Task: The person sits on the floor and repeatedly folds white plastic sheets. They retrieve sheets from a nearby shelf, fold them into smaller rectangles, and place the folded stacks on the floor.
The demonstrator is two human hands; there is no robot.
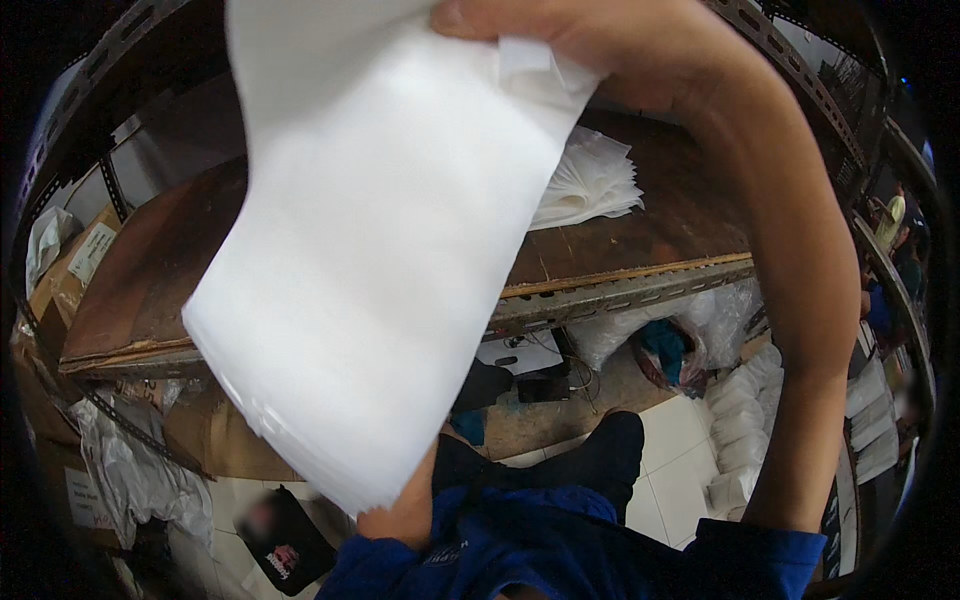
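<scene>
A large sheaf of thin white plastic sheets (370,250) hangs close in front of me and covers much of the view. Its upper right edge is bunched in the grip of my right hand (570,35), which is closed at the top, slightly blurred. My left forearm (405,510) comes up behind the sheaf's lower edge; the left hand itself is hidden by it. On the brown wooden shelf (650,230) beyond lies a fanned pile of similar white sheets (590,180).
A perforated metal beam (620,290) edges the shelf, and metal uprights stand on both sides. Clear plastic bags (720,320) and stacked white bundles (745,420) are below right. Cardboard boxes (75,270) stand left; a black pouch (285,540) lies on the tiled floor.
</scene>
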